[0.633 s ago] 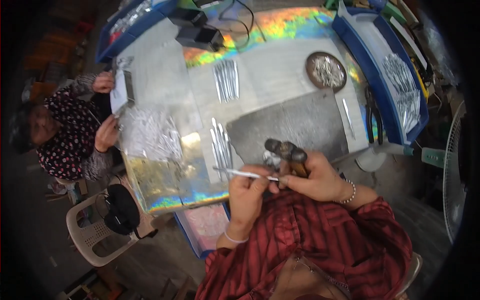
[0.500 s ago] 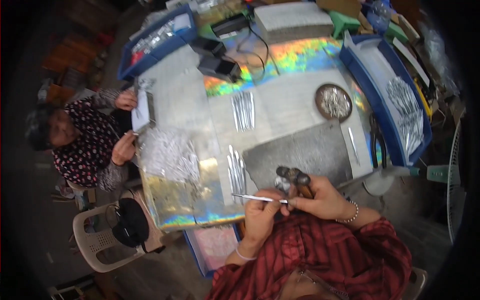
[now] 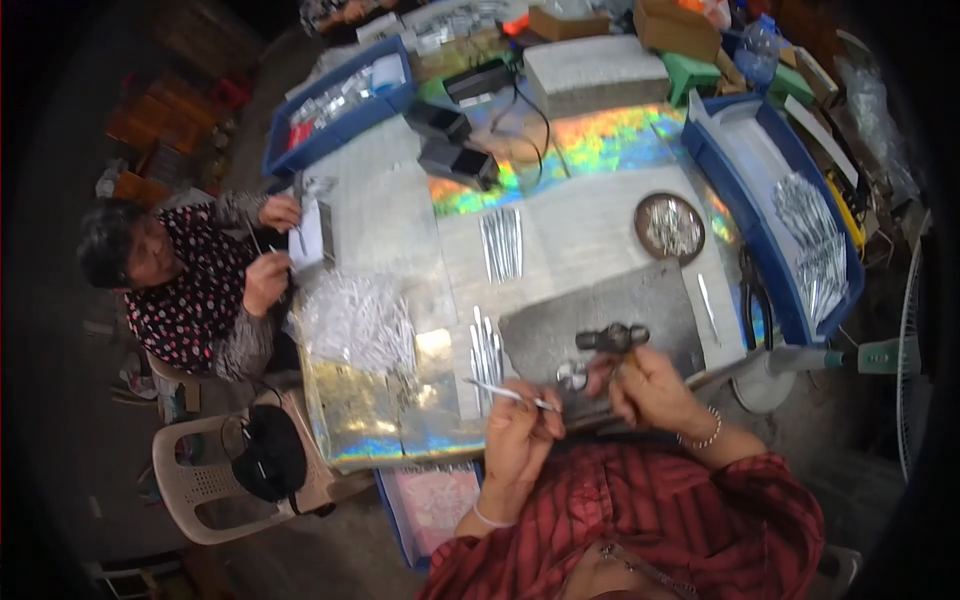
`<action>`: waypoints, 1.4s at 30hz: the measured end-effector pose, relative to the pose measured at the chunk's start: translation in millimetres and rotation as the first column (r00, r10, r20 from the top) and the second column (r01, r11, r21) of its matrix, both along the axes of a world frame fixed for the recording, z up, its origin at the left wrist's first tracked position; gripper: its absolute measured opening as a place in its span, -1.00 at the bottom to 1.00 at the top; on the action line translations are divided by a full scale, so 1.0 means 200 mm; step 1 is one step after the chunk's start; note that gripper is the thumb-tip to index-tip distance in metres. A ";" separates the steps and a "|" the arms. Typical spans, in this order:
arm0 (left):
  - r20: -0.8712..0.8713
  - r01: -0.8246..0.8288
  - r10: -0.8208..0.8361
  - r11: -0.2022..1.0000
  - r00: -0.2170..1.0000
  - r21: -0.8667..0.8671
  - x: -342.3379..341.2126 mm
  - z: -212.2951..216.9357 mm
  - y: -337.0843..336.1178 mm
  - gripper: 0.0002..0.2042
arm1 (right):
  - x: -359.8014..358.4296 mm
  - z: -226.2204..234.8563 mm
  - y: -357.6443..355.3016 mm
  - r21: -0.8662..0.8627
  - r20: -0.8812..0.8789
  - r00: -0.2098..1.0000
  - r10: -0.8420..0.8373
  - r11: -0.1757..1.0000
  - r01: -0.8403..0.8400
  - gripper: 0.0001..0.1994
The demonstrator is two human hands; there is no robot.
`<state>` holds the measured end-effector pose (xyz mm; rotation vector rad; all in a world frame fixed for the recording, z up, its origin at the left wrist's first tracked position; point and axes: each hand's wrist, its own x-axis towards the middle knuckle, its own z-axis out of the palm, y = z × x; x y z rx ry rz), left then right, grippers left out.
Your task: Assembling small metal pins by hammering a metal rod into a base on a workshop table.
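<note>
My left hand (image 3: 520, 430) is closed around a slim, pointed silver metal stick (image 3: 500, 391) near the table's front edge. My right hand (image 3: 655, 395) grips a hammer (image 3: 612, 337) by its wooden handle, the dark head above a grey metal plate (image 3: 570, 305). A small shiny round piece (image 3: 572, 375) sits at the plate's near edge, between my hands. Just beyond my left hand lies a loose bunch of similar silver sticks (image 3: 485, 350). Farther back is a neat row of silver sticks (image 3: 502, 245). A round brown dish (image 3: 642, 215) of small silver parts stands beyond the plate.
Pliers (image 3: 752, 300) and a blue bin (image 3: 850, 285) with silver pieces are on the right. At left, a clear bag (image 3: 360, 320) of white pieces lies near a seated co-worker (image 3: 200, 290). Black boxes with cables (image 3: 455, 160) and a grey block (image 3: 595, 75) stand at the back.
My hands have moved apart. The right has lifted away from the silver stick with the hammer, whose head has turned and shifted right. The left still holds the stick. The whole view has shifted slightly.
</note>
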<state>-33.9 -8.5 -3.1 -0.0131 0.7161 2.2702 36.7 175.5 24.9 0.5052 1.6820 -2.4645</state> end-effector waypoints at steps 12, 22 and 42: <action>-0.189 -0.151 0.115 0.970 0.975 -0.192 -0.03 -0.04 -0.09 -0.82 | -0.07 -0.05 -0.01 0.798 -0.063 0.988 0.143 0.602 -0.037 -0.62; -0.459 -0.155 -0.046 0.907 0.887 -0.392 -0.04 -0.05 0.00 -0.90 | -0.09 -0.10 0.00 0.809 -0.266 0.928 0.262 0.584 0.067 -0.57; -0.625 -0.277 -0.243 0.738 0.741 -0.615 -0.02 -0.04 0.10 -0.94 | 0.02 -0.13 0.08 0.641 -0.125 0.992 0.032 0.765 0.056 -0.78</action>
